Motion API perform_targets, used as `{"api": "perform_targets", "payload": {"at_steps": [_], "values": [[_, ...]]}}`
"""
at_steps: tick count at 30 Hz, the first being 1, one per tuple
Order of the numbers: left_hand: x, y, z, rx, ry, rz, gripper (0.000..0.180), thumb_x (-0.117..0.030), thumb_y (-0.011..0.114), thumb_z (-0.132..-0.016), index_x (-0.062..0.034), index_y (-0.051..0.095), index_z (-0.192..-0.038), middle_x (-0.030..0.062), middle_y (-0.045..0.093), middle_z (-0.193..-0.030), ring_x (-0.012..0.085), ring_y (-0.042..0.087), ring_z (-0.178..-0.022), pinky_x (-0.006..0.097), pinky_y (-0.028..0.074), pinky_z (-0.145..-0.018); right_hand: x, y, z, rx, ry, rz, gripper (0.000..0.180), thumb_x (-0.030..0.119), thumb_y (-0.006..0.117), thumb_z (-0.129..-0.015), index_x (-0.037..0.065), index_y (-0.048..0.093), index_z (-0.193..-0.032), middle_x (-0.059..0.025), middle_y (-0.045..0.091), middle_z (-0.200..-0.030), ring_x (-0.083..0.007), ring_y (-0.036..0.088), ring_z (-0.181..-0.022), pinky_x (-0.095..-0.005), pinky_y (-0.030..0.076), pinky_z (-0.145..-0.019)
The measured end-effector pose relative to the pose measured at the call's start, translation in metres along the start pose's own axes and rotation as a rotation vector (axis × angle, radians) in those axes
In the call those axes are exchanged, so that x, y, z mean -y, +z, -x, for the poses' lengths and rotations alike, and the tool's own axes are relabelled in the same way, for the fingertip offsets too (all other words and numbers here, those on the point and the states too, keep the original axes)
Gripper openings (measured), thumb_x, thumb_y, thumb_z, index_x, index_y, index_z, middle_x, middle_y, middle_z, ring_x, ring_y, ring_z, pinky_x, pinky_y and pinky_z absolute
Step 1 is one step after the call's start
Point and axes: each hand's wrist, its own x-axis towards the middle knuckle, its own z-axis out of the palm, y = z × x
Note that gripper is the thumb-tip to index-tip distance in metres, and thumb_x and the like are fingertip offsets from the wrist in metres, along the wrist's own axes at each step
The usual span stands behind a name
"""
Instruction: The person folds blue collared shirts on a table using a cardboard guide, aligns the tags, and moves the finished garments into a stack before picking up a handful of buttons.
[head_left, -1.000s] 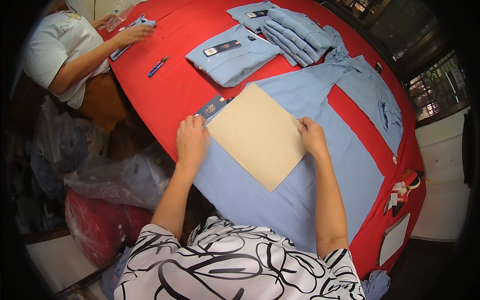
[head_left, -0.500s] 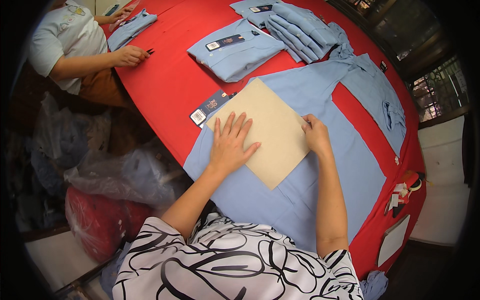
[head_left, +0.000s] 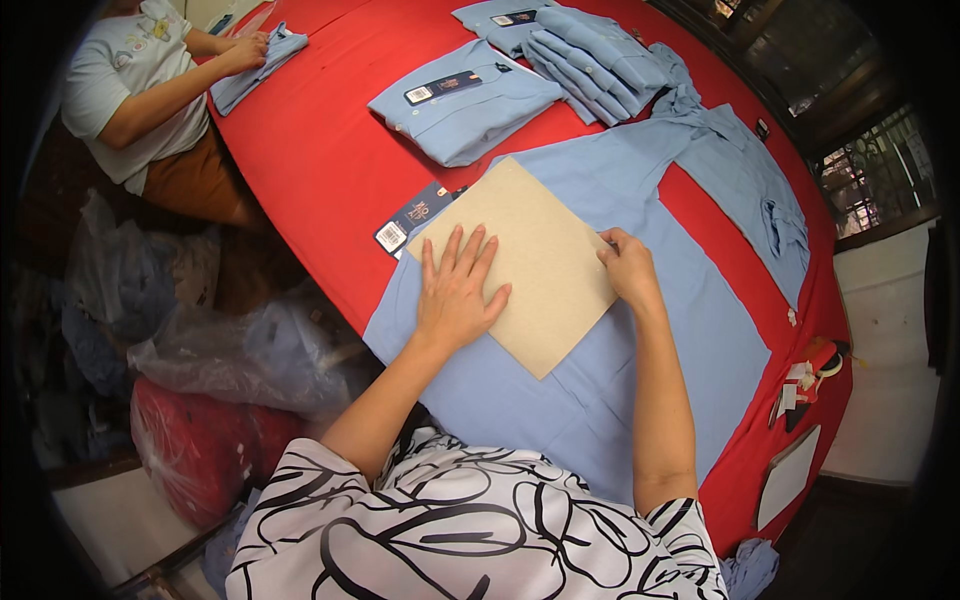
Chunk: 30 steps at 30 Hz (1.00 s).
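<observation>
A light blue shirt [head_left: 690,330] lies spread out on the red-covered table, its sleeve reaching toward the far right. On top of it rests a square beige cardboard sheet [head_left: 530,270], turned so one corner points at me. My left hand [head_left: 458,290] lies flat on the sheet's left part, fingers spread. At the right corner my right hand [head_left: 628,265] pinches the sheet's edge between thumb and fingers. A dark blue hang tag [head_left: 415,215] sticks out past the sheet's upper left edge.
A folded blue shirt [head_left: 465,105] and a stack of folded shirts [head_left: 600,65] stand farther back. Across the table at left, a person [head_left: 140,90] handles another folded shirt [head_left: 262,70]. A tape roll [head_left: 830,366] sits at right. Plastic bags [head_left: 240,350] lie below the left edge.
The co-worker's near hand has moved away from me to the folded shirt; the small dark tool it held no longer shows. My hands and the cardboard stay nearly still.
</observation>
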Motion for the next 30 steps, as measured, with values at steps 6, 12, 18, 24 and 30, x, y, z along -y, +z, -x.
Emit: {"api": "perform_targets", "payload": {"at_steps": [6, 12, 18, 24, 30], "values": [[-0.002, -0.003, -0.002, 0.029, -0.008, 0.005, 0.067, -0.047, 0.062, -0.086, -0.0125, 0.048, -0.142, 0.0096, 0.040, -0.150, 0.0326, 0.027, -0.144, 0.060, 0.010, -0.117, 0.000, -0.002, 0.002, 0.005, -0.006, 0.011, 0.028, 0.009, 0.056, -0.088, 0.001, 0.065, -0.113, -0.0238, 0.070, -0.103, -0.0355, 0.067, -0.096, -0.0392, 0.051, -0.086], [-0.002, -0.012, -0.011, 0.127, -0.042, -0.006, 0.076, -0.054, 0.071, -0.076, -0.0142, 0.052, -0.138, 0.0094, 0.041, -0.149, 0.0340, 0.026, -0.144, 0.062, 0.009, -0.116, 0.005, -0.011, 0.003, -0.073, -0.187, 0.402, 0.030, 0.022, 0.069, -0.085, 0.003, 0.067, -0.109, -0.0157, 0.066, -0.102, -0.0296, 0.061, -0.096, -0.0403, 0.048, -0.084], [0.015, -0.002, -0.032, 0.117, 0.134, 0.032, 0.081, -0.060, 0.074, -0.068, -0.0158, 0.057, -0.134, 0.0084, 0.043, -0.147, 0.0330, 0.028, -0.143, 0.067, 0.009, -0.114, -0.035, -0.026, -0.095, -0.634, -0.038, 0.382, 0.043, 0.034, 0.069, -0.086, 0.004, 0.063, -0.117, -0.0181, 0.062, -0.114, -0.0347, 0.054, -0.111, -0.0420, 0.046, -0.090], [0.010, -0.001, -0.034, 0.133, 0.143, 0.006, 0.088, -0.060, 0.075, -0.068, -0.0184, 0.050, -0.141, 0.0057, 0.043, -0.148, 0.0311, 0.027, -0.143, 0.066, 0.009, -0.115, -0.018, -0.060, -0.120, -0.110, -0.125, 0.037, 0.037, 0.028, 0.072, -0.084, 0.001, 0.068, -0.109, -0.0130, 0.069, -0.106, -0.0251, 0.066, -0.095, -0.0365, 0.051, -0.084], [0.022, -0.005, -0.027, 0.140, 0.207, -0.008, 0.079, -0.053, 0.074, -0.069, -0.0105, 0.058, -0.133, 0.0128, 0.046, -0.144, 0.0335, 0.029, -0.142, 0.066, 0.010, -0.114, 0.073, -0.068, -0.037, -0.079, -0.517, -0.534, 0.036, 0.025, 0.065, -0.093, -0.002, 0.066, -0.116, -0.0110, 0.069, -0.109, -0.0202, 0.065, -0.102, -0.0307, 0.050, -0.090]]}}
